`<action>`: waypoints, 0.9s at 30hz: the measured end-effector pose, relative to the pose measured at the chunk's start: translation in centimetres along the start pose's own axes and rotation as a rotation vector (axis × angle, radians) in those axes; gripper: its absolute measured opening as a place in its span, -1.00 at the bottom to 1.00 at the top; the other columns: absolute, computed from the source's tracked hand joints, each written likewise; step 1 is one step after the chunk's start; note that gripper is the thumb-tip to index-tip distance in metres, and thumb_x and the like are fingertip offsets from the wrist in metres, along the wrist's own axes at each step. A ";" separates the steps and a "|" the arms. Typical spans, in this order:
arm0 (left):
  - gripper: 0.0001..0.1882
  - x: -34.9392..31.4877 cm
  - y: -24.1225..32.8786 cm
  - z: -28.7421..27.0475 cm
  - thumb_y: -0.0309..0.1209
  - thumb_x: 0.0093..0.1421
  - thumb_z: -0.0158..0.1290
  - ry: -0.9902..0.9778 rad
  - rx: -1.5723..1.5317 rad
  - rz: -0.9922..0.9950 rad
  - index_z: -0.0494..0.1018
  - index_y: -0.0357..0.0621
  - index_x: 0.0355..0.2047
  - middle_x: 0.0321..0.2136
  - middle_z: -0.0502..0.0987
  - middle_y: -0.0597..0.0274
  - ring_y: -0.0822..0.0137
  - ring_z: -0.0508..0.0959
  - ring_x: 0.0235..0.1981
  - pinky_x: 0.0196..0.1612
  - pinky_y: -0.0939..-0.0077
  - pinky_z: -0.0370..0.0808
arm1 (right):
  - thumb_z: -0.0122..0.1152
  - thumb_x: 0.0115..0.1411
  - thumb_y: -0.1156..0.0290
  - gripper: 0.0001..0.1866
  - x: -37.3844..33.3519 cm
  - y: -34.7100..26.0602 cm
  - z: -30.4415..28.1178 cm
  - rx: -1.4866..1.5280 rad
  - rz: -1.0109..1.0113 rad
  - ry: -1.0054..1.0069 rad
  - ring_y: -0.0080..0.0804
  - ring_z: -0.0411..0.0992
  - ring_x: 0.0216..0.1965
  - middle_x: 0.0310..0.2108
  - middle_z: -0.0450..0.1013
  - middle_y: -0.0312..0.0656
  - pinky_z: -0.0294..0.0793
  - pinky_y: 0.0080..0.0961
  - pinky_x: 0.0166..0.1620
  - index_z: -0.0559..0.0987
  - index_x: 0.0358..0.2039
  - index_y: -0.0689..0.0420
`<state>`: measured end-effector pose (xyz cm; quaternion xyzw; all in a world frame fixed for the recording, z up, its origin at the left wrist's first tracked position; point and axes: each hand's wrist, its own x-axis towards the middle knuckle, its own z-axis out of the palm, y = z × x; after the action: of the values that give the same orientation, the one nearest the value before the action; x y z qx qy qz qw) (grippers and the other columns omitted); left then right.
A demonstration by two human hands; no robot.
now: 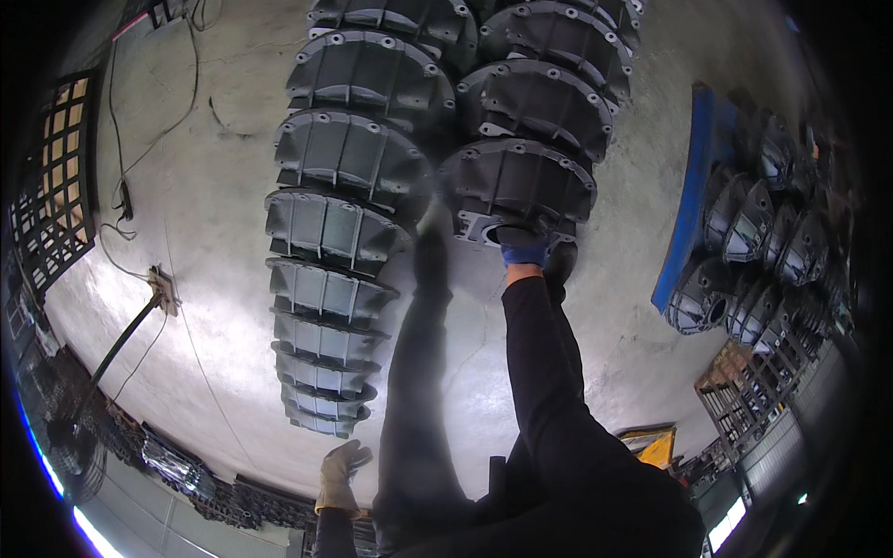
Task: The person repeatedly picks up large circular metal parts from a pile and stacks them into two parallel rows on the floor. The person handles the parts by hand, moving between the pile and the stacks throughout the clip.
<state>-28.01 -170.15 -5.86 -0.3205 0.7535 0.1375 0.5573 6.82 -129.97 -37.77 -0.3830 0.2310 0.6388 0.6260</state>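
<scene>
My right hand (526, 252), in a blue glove, is at the round opening on the near edge of a dark grey metal housing (526, 184). The fingers hook into that opening and are mostly hidden. This casting is ribbed, half-round and flanged with bolt holes, and stands at the near end of the right-hand row. Low on the left, my left hand (340, 474) wears a beige work glove, holds nothing, and has its fingers loosely bent and apart. A longer row of like housings (326, 230) runs up the floor beside my left leg.
On the right, more castings (744, 219) stand by a blue board (686, 200). A black grid rack (65, 177) is at the far left. Cables (121, 181) and a stand (163, 290) lie across the concrete floor. A yellow item (658, 448) sits lower right.
</scene>
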 end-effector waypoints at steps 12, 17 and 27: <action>-0.64 -2.5 4.2 3.8 -0.43 0.21 0.02 -0.056 0.094 0.255 0.41 -0.59 -0.13 -0.30 0.55 -0.18 -0.01 0.62 -0.34 -0.17 0.11 0.63 | -0.07 0.17 0.04 -0.57 0.8 3.7 2.4 0.017 -0.111 0.267 -0.13 0.37 -0.06 -0.07 0.49 -0.17 0.32 -0.07 -0.03 0.57 -0.09 -0.03; -0.63 -3.3 4.6 4.6 -0.43 0.21 0.01 -0.002 -0.018 0.139 0.40 -0.58 -0.11 -0.25 0.54 -0.16 0.00 0.62 -0.32 -0.15 0.09 0.62 | -0.01 0.16 0.15 -0.61 1.1 2.5 -2.1 0.112 0.029 -0.112 -0.08 0.40 0.04 0.00 0.50 -0.13 0.24 0.06 0.16 0.61 -0.09 0.01; -0.60 -3.9 4.8 6.8 -0.38 0.22 0.04 0.036 0.099 0.119 0.40 -0.54 -0.06 -0.25 0.57 -0.16 0.00 0.64 -0.33 -0.19 0.26 0.63 | -0.01 0.18 0.07 -0.60 2.6 3.8 -4.2 0.000 -0.061 0.117 -0.09 0.39 0.02 0.00 0.49 -0.13 0.23 0.05 0.16 0.61 -0.11 -0.02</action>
<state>-25.32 -161.37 -5.27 -0.2495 0.7871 0.1270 0.5496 4.17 -132.01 -42.95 -0.4264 0.2556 0.5959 0.6307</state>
